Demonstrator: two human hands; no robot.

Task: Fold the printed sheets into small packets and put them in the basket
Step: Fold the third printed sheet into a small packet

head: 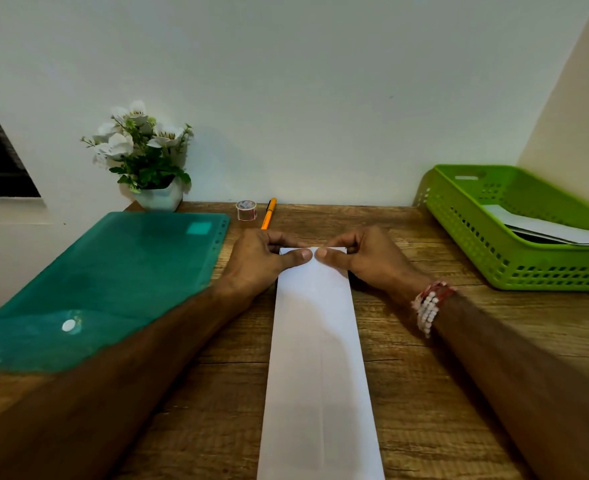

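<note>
A long white sheet [317,358], folded into a narrow strip, lies lengthwise on the wooden desk [407,393] in front of me. My left hand [262,261] pinches its far end from the left, thumb on top. From the right, my right hand [362,258] pinches the same end, and the two thumbs nearly meet. The green plastic basket [514,265] stands at the right back of the desk with folded white paper [556,230] inside it.
A green translucent folder [113,282] covers the desk's left side. At the back wall stand a white flower pot [158,197], a small tape roll [246,209] and an orange pen [269,213]. A beaded bracelet sits on my right wrist.
</note>
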